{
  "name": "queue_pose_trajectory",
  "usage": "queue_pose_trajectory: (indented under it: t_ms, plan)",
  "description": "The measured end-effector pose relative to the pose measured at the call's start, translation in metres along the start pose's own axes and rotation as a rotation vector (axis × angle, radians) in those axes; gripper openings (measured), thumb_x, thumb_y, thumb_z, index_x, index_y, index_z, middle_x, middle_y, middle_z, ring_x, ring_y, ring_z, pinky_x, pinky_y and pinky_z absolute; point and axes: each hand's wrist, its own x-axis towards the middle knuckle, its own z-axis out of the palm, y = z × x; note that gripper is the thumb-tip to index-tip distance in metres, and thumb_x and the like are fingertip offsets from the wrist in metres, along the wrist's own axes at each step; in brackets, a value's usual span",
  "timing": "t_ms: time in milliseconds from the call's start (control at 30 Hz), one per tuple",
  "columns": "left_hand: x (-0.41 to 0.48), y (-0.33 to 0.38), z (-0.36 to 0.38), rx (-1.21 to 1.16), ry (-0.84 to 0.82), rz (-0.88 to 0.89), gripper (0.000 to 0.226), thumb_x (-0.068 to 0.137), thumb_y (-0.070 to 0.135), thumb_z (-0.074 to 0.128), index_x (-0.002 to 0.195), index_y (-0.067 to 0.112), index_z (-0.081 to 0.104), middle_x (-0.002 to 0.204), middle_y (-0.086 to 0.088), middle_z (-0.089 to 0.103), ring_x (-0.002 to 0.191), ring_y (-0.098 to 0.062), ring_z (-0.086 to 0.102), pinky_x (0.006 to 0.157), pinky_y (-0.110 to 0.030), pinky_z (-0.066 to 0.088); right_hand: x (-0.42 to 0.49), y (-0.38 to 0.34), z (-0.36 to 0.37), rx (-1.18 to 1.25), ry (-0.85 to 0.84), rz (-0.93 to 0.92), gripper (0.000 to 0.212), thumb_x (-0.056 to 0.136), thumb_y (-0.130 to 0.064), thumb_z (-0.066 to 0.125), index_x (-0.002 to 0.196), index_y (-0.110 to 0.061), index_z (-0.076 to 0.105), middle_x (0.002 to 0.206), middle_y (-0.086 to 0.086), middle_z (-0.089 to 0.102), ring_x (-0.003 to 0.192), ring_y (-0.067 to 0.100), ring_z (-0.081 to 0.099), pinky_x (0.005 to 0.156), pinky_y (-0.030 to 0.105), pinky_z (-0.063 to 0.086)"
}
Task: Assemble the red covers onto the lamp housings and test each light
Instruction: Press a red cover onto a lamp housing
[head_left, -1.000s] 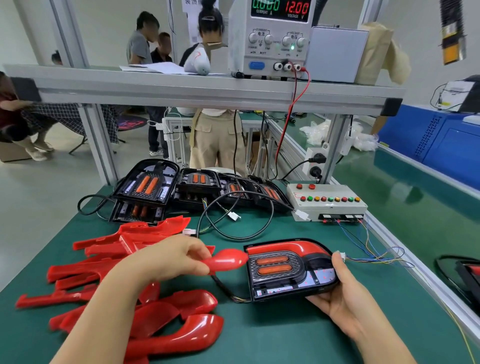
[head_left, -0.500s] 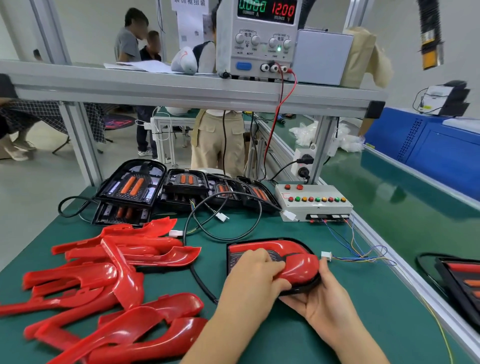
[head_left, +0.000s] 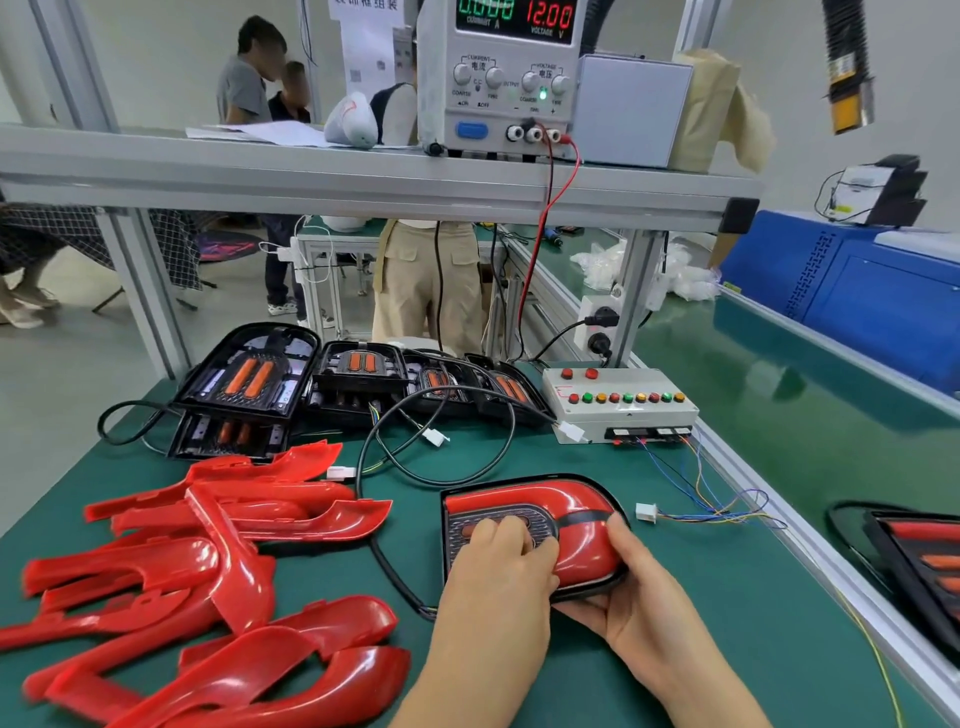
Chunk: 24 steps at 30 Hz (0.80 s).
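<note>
Bright, even indoor light, glossy highlights on the red covers (head_left: 208, 561), wide-angle bending at edges, slight motion blur.

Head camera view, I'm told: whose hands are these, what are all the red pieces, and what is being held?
There is no robot here. A person wears the camera on their head, so you look down at their own two hands. On the green table lie loose red covers on the left, with a row of black lamp housings behind. The right hand grips one lamp housing by its right edge. A red cover sits on it, and the left hand presses on it from above. Further back are a button box and a power supply.
</note>
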Motion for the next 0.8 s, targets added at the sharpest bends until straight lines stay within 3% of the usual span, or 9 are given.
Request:
queue_pose_trajectory:
  t_ms: [167, 267, 333, 367, 433, 533, 600, 700, 800]
  plan:
    - [-0.006, -0.004, 0.004, -0.029, 0.055, -0.008, 0.037, 0.051, 0.039, 0.091, 0.084, 0.033, 0.076, 0.068, 0.010, 0.056, 0.059, -0.012, 0.056, 0.050, -0.021, 0.049, 0.000, 0.000, 0.003, 0.002, 0.054, -0.030, 0.053, 0.072, -0.035, 0.067, 0.116, -0.007, 0.060, 0.099, 0.023, 0.072, 0.079, 0.034, 0.072, 0.059, 0.040, 0.058]
    - [-0.009, -0.010, 0.003, -0.058, 0.170, -0.060, 0.024, 0.067, 0.044, 0.076, 0.089, 0.034, 0.077, 0.073, 0.010, 0.057, 0.066, -0.014, 0.058, 0.053, -0.025, 0.048, 0.000, 0.000, 0.002, 0.002, 0.057, -0.027, 0.056, 0.072, -0.037, 0.067, 0.118, -0.006, 0.059, 0.104, 0.025, 0.071, 0.082, 0.034, 0.072, 0.061, 0.040, 0.059]
    - [-0.012, -0.017, 0.002, -0.148, 0.223, -0.211, 0.031, 0.082, 0.042, 0.066, 0.110, 0.031, 0.071, 0.095, 0.008, 0.058, 0.092, -0.018, 0.055, 0.076, -0.033, 0.049, 0.001, -0.001, -0.001, 0.024, 0.064, -0.027, 0.056, 0.073, -0.036, 0.066, 0.119, -0.006, 0.060, 0.107, 0.026, 0.070, 0.083, 0.035, 0.072, 0.063, 0.042, 0.059]
    - [-0.013, -0.022, 0.002, -0.246, 0.201, -0.331, 0.039, 0.088, 0.041, 0.063, 0.126, 0.030, 0.061, 0.113, 0.006, 0.052, 0.111, -0.017, 0.045, 0.093, -0.033, 0.040, 0.002, -0.002, -0.002, 0.036, 0.070, -0.029, 0.054, 0.074, -0.036, 0.066, 0.119, -0.007, 0.061, 0.107, 0.025, 0.070, 0.083, 0.035, 0.072, 0.063, 0.042, 0.059]
    - [-0.016, -0.028, 0.001, -0.524, 0.154, -0.558, 0.063, 0.087, 0.044, 0.060, 0.144, 0.026, 0.038, 0.140, 0.006, 0.036, 0.131, -0.008, 0.025, 0.106, -0.023, 0.021, 0.003, -0.004, -0.004, 0.057, 0.074, -0.035, 0.050, 0.074, -0.036, 0.066, 0.115, -0.008, 0.064, 0.105, 0.023, 0.071, 0.081, 0.033, 0.073, 0.062, 0.042, 0.060]
    - [-0.013, -0.029, -0.003, -1.154, 0.012, -0.832, 0.088, 0.080, 0.048, 0.064, 0.151, 0.021, 0.020, 0.150, 0.004, 0.035, 0.130, -0.008, 0.040, 0.108, -0.025, 0.029, 0.005, -0.007, -0.005, 0.082, 0.065, -0.045, 0.046, 0.073, -0.036, 0.065, 0.110, -0.008, 0.066, 0.101, 0.021, 0.072, 0.078, 0.032, 0.073, 0.059, 0.042, 0.059]
    - [-0.012, -0.029, 0.000, -1.398, -0.083, -0.856, 0.086, 0.079, 0.048, 0.063, 0.150, 0.018, 0.025, 0.143, 0.002, 0.047, 0.123, -0.012, 0.052, 0.106, -0.036, 0.042, 0.006, -0.008, -0.004, 0.086, 0.060, -0.041, 0.045, 0.073, -0.037, 0.064, 0.108, -0.008, 0.067, 0.100, 0.021, 0.073, 0.078, 0.032, 0.073, 0.058, 0.041, 0.059]
    - [-0.013, -0.028, 0.005, -1.373, -0.094, -0.799, 0.063, 0.080, 0.049, 0.059, 0.137, 0.027, 0.046, 0.124, 0.011, 0.064, 0.110, -0.006, 0.061, 0.095, -0.033, 0.049, 0.007, -0.010, -0.005, 0.073, 0.057, -0.032, 0.046, 0.074, -0.038, 0.064, 0.108, -0.007, 0.066, 0.101, 0.022, 0.072, 0.079, 0.033, 0.073, 0.058, 0.041, 0.059]
    - [-0.014, -0.025, 0.004, -1.338, -0.134, -0.776, 0.048, 0.075, 0.064, 0.063, 0.116, 0.042, 0.058, 0.112, 0.020, 0.067, 0.099, 0.003, 0.062, 0.077, -0.024, 0.044, 0.007, -0.011, -0.008, 0.061, 0.056, -0.019, 0.047, 0.075, -0.039, 0.063, 0.109, -0.006, 0.066, 0.100, 0.022, 0.072, 0.079, 0.033, 0.073, 0.058, 0.041, 0.059]
